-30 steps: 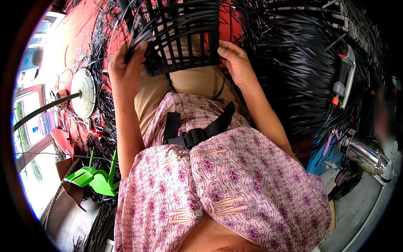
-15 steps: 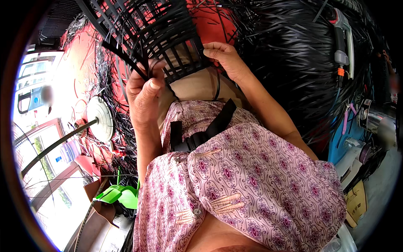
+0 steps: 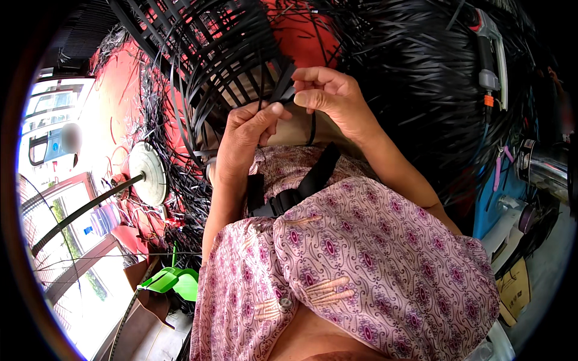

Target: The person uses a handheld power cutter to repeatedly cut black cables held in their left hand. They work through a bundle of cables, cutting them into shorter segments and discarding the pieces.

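A partly woven basket [image 3: 208, 51] of black flat strips rests against my lap, its open weave leaning away from me. My left hand [image 3: 248, 135] is closed at the basket's near edge, thumb and forefinger pinching a black strip [image 3: 283, 85]. Just right of it, my right hand [image 3: 337, 99] has its fingers curled, with thumb and forefinger at the same strip near the basket's right corner. Part of the strip is hidden by my fingers. Loose strip ends stick out at the basket's upper left.
A big heap of black strips [image 3: 409, 90] lies to the right, with a grey and orange power tool [image 3: 487, 72] on it. At the left are a round pale disc [image 3: 148, 174] on a bar, a green dustpan [image 3: 171, 281] and red flooring [image 3: 114, 90]. Purple-handled pliers [image 3: 498, 168] hang at right.
My left hand has moved right and down from the basket's left side to its near edge. My right hand has come slightly nearer, and the two hands now almost meet.
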Demonstrator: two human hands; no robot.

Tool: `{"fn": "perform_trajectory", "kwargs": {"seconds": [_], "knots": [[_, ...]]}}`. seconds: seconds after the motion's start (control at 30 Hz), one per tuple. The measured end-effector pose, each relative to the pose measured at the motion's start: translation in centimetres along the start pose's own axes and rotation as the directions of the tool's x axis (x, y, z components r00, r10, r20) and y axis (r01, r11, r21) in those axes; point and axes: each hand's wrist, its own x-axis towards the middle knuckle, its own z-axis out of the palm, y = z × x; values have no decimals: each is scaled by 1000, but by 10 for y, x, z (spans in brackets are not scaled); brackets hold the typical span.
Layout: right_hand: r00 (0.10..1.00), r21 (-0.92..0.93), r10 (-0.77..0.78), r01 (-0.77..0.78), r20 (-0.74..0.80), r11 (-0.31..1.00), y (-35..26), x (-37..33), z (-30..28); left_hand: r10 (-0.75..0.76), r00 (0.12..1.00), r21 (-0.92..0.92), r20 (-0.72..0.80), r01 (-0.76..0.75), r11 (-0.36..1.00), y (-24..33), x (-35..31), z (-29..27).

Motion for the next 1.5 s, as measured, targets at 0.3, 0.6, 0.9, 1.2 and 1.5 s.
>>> {"fn": "perform_trajectory", "kwargs": {"seconds": [0.3, 0.6, 0.9, 1.2, 1.5], "knots": [[998, -81, 45, -49, -44, 996, 3, 3, 8, -27, 999, -135, 42, 33, 990, -3, -1, 1], [999, -175, 44, -39, 27, 984, -6, 2, 21, 18, 997, 7, 81, -18, 1000, -4, -1, -2], [999, -120, 40, -41, -12, 992, -4, 3, 18, 205, 978, 285, 30, -205, 936, -8, 0, -3], [997, -119, -82, 80, -10, 990, -16, 6, 14, 374, 927, 464, 21, -340, 818, 8, 3, 2], [980, -27, -125, 122, -156, 992, -8, 6, 13, 224, 973, 119, -62, -216, 969, -1, 4, -1]]}}
